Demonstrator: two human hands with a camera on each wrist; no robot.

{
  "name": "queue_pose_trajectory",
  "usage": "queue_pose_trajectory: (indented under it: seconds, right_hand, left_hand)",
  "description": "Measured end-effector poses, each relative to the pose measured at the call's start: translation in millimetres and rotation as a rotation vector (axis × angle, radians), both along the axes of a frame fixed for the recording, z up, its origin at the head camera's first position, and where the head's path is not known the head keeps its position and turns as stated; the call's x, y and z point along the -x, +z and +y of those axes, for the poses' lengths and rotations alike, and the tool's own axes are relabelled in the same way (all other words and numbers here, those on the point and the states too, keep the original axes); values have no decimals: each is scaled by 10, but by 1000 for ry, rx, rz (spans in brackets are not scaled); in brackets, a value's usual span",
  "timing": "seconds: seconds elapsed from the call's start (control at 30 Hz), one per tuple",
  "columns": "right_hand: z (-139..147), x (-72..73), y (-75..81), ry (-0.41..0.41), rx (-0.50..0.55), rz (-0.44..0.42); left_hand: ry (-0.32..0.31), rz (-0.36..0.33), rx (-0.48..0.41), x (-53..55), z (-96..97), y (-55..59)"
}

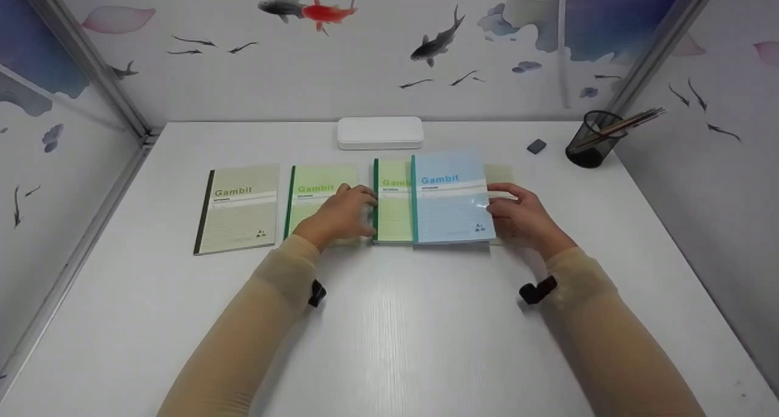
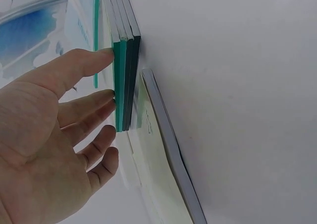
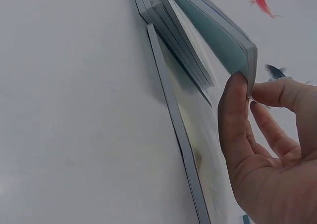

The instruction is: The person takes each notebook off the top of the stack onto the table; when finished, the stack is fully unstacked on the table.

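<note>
The right hand [image 1: 523,216] pinches the blue notebook [image 1: 453,204] at its right edge: the thumb lies on one face, the index finger on the other. The blue notebook is held above the desk [image 1: 389,332], tilted, with its right edge raised. It is offset to the right over the stack of notebooks [image 2: 124,85], so that only the left part of the top green notebook [image 1: 392,213] shows from above.

The left hand [image 1: 338,213] rests against the spine side of the stack. Its thumb and the first two fingers touch the spines and stand apart from one another; the other two fingers are bent and sit lower. The forearm and hand cross the second green notebook [image 1: 319,176], which lies flat just left of the stack.

To the left of that, the grey notebook [image 1: 240,210] lies flat on the desk. To the right of the stack, a strip of a pale notebook [image 1: 502,175] shows past the blue cover.

Along the rear of the desk stand a white case [image 1: 380,133], a small dark block [image 1: 536,146] and, at the right corner, a tilted-looking mesh cup [image 1: 587,152] containing thin sticks [image 1: 630,123].
</note>
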State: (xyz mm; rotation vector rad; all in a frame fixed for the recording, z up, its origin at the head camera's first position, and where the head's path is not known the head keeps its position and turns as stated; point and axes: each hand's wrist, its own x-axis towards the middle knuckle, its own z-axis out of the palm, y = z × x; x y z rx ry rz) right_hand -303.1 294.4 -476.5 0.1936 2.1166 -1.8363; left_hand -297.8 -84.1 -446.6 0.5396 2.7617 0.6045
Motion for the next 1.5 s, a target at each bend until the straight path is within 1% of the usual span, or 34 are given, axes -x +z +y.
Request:
queue_pose_trajectory:
  seconds: [0.07, 0.2, 0.37, 0.5, 0.73, 0.83, 0.97, 1.07, 1.23, 1.37, 1.5]
  right_hand:
    - [94, -14, 27, -11, 40, -3]
    - [322, -49, 86, -28, 69, 5]
    - [634, -89, 141, -74, 49, -7]
    - [878, -110, 192, -119, 45, -14]
    - [1293, -154, 271, -183, -6, -82]
    - [1463, -195, 277, -196, 3, -92]
    - [1675, -249, 266, -186, 71, -92]
    - [1811, -280, 247, -166, 89, -104]
    - [1983, -317, 198, -130, 22, -130]
    - [2061, -342, 154, -113, -38, -139]
    - [2073, -355, 113, -86, -137, -123]
  left_hand:
    - [-13, 10, 12, 7, -4, 2]
    - [-5, 4, 10, 15, -9, -1]
    - [17, -13, 6, 5, -11, 16]
    - [15, -16, 17, 12, 7, 41]
    - [26, -34, 24, 12, 43, 50]
    - [30, -36, 18, 7, 49, 41]
    - [26, -30, 11, -9, 42, 35]
    - [17, -24, 11, -17, 31, 35]
    - [27, -37, 9, -16, 31, 39]
    - [44, -50, 11, -18, 45, 45]
    - [59, -57, 12, -20, 46, 47]
